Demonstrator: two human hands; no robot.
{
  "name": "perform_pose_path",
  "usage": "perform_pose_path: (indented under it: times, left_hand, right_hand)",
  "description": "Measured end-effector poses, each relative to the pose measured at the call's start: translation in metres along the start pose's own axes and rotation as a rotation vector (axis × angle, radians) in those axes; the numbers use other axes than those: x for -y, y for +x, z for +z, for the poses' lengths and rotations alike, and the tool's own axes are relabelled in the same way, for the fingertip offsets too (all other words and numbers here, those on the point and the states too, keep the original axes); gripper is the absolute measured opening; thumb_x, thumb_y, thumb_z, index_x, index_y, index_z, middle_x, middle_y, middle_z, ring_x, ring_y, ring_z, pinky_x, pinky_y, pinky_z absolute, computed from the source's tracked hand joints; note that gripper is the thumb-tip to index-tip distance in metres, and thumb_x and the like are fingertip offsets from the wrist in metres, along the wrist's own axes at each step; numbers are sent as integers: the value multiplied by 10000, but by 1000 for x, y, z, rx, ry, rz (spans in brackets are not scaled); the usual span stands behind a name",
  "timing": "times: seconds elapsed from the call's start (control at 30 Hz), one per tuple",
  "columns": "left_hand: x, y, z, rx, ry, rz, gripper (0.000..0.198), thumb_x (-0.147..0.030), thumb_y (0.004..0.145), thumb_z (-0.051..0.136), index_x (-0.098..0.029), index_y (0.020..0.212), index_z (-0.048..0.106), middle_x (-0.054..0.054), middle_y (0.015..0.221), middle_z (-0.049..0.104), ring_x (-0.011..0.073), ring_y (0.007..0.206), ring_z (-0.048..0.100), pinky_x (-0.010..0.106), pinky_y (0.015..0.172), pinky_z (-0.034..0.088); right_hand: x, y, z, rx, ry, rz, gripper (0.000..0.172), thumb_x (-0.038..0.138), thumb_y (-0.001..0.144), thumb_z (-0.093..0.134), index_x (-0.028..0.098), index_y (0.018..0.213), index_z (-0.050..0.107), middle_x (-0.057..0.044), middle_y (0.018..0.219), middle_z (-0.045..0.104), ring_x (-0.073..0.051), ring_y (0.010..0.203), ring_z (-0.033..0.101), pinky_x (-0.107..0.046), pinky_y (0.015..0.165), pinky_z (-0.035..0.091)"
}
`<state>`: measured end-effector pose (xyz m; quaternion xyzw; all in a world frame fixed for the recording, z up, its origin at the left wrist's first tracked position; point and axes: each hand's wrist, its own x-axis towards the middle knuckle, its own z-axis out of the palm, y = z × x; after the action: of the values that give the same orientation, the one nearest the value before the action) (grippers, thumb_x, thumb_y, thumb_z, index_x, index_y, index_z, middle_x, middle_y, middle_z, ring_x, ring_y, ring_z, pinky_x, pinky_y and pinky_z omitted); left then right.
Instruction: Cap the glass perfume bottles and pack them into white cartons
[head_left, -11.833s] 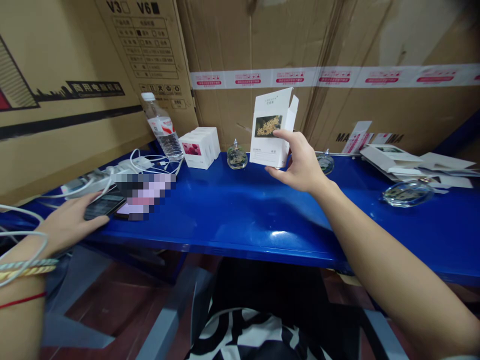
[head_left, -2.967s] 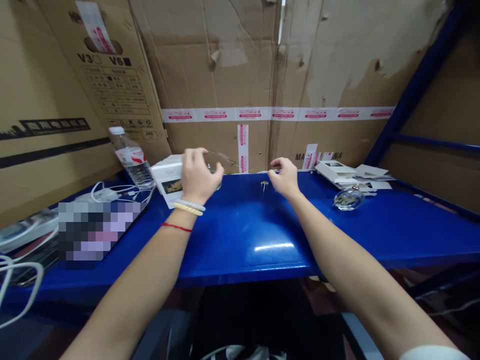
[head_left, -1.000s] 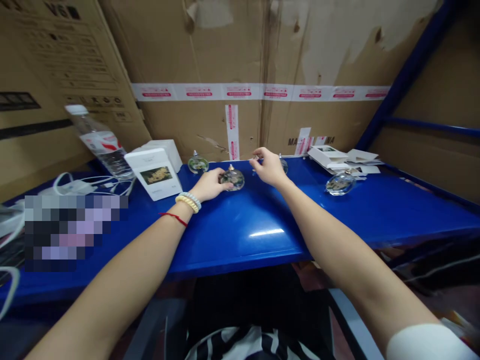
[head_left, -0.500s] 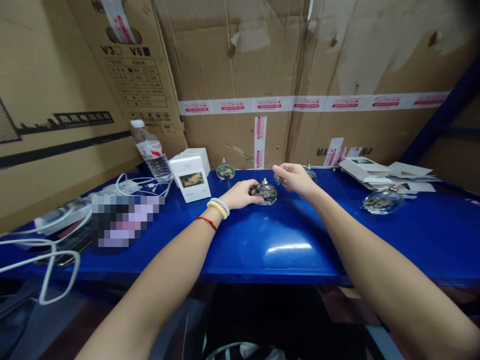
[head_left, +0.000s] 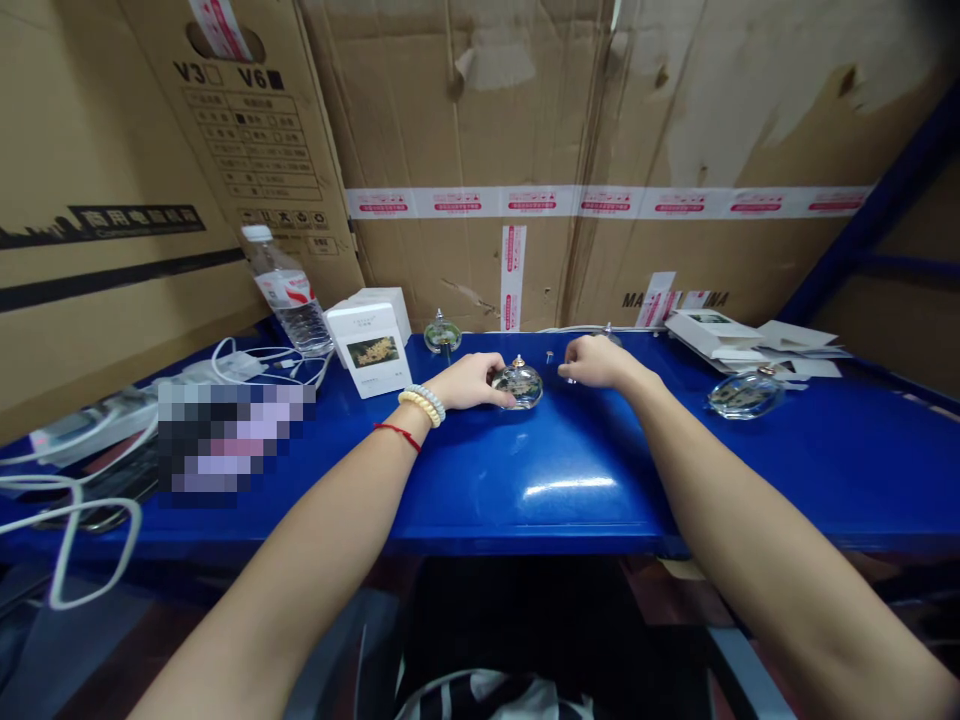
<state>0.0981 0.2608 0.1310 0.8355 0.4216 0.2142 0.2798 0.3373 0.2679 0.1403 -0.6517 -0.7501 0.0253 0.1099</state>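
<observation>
My left hand (head_left: 474,380) is closed around the left side of a round, flat glass bottle (head_left: 519,386). The bottle stands upright on the blue table, with dark and pale flecks inside and a gold-coloured neck piece on top. To its right, my right hand (head_left: 598,361) is low at the tabletop, fingers pinched on a small clear piece (head_left: 571,379) that is mostly covered. Between the hands, a tiny pin-like metal part (head_left: 550,357) stands on the table. Behind my right hand, another glass bottle (head_left: 608,334) is partly hidden.
A green-tinted glass bottle (head_left: 442,334) stands at the back, beside white boxes (head_left: 373,350). On the left are a water bottle (head_left: 285,290), white cables (head_left: 71,490) and a phone (head_left: 105,515). At right, a glass bottle (head_left: 745,396) lies near flattened white cartons (head_left: 720,337). Cardboard walls the back.
My right hand has lowered to the tabletop. The tiny metal part now shows beside it. My left hand keeps hold of the glass bottle, and the whole view has shifted slightly.
</observation>
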Motion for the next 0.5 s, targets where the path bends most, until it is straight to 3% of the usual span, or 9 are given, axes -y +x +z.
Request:
perform_pose_path:
  times: [0.1, 0.27, 0.37, 0.5]
  left_hand:
    - [-1, -2, -2, -2, 36, -12, 421, -469, 576, 795, -187, 798, 575, -20, 733, 579, 158, 693, 513, 276, 634, 346]
    - [-1, -2, -3, 0, 48, -6, 418, -460, 586, 787, -187, 819, 572, -18, 758, 582, 161, 712, 519, 278, 650, 346]
    - [2, 0, -1, 3, 23, -7, 413, -446, 579, 790, -185, 811, 570, -19, 758, 578, 157, 712, 516, 275, 648, 341]
    - [8, 4, 0, 7, -46, -16, 424, -430, 556, 798, -178, 788, 548, -22, 740, 562, 146, 691, 495, 268, 634, 338]
  right_hand:
    - [-5, -1, -1, 137, -81, 60, 194, 363, 700, 618, 182, 710, 685, -106, 763, 690, -230, 747, 648, -326, 675, 474]
    - [7, -11, -8, 110, -151, 179, 319, 440, 673, 658, 178, 847, 714, -152, 909, 699, -287, 887, 665, -387, 747, 504]
    - [21, -16, -9, -44, -182, 161, 392, 449, 741, 607, 161, 989, 701, -186, 1032, 687, -317, 982, 642, -409, 795, 505]
    - [37, -13, 5, -314, -266, -7, 388, 301, 824, 509, 80, 1108, 654, -248, 1123, 632, -354, 1134, 542, -435, 886, 473]
